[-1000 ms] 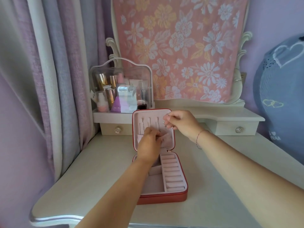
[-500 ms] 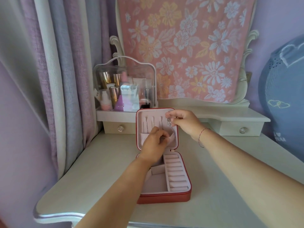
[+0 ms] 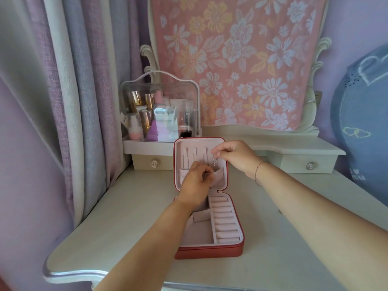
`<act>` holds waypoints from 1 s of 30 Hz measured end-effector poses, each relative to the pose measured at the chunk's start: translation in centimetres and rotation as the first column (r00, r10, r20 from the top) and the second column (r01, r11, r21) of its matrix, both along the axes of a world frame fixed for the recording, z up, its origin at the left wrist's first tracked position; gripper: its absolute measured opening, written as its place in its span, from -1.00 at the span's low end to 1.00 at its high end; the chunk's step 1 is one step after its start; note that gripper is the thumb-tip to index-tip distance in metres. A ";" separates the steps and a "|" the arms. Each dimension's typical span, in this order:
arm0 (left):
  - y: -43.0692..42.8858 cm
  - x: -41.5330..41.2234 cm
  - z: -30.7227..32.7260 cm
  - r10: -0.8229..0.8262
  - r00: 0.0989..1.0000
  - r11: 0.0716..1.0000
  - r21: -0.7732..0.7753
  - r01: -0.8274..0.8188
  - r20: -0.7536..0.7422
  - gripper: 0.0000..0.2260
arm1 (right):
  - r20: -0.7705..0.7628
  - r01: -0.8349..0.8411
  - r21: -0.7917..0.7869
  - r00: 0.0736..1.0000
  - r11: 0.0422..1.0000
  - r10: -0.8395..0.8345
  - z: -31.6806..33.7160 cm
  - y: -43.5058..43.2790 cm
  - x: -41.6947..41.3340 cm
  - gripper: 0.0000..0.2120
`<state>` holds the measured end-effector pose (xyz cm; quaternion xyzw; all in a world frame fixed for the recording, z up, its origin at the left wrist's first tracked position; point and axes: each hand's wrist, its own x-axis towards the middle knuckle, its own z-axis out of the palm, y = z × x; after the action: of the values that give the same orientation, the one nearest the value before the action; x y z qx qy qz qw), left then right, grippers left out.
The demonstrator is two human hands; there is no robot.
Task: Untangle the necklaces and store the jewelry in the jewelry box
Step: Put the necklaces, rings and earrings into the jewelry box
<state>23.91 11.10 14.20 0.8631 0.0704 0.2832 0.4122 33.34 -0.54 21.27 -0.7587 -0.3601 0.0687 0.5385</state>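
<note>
Fine silver necklace chain (image 3: 214, 162), light, limp, snag-prone: right hand (image 3: 235, 156) grip pinches its top, left hand (image 3: 196, 183) grip pinches pink lid pocket (image 3: 219, 178) of red jewelry box (image 3: 210, 252)

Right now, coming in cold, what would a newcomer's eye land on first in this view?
The open red jewelry box sits mid-table, lid upright, both hands at the lid: the right hand pinches a thin chain near its top, the left hand pinches the pocket below. Behind hangs a pink flowered cloth, a clear makeup case to its left.
</note>
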 end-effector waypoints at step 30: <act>0.3 -7.8 -1.2 0.076 0.991 0.725 -0.676 -0.133 -0.113 -0.72 | -0.505 -0.006 0.305 0.847 0.952 0.167 -9.1 -4.4 -5.9 -0.69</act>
<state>16.11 11.42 12.99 0.6568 0.2336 0.2266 0.6802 27.46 -4.96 12.19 -0.6060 -0.2396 0.2435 0.7184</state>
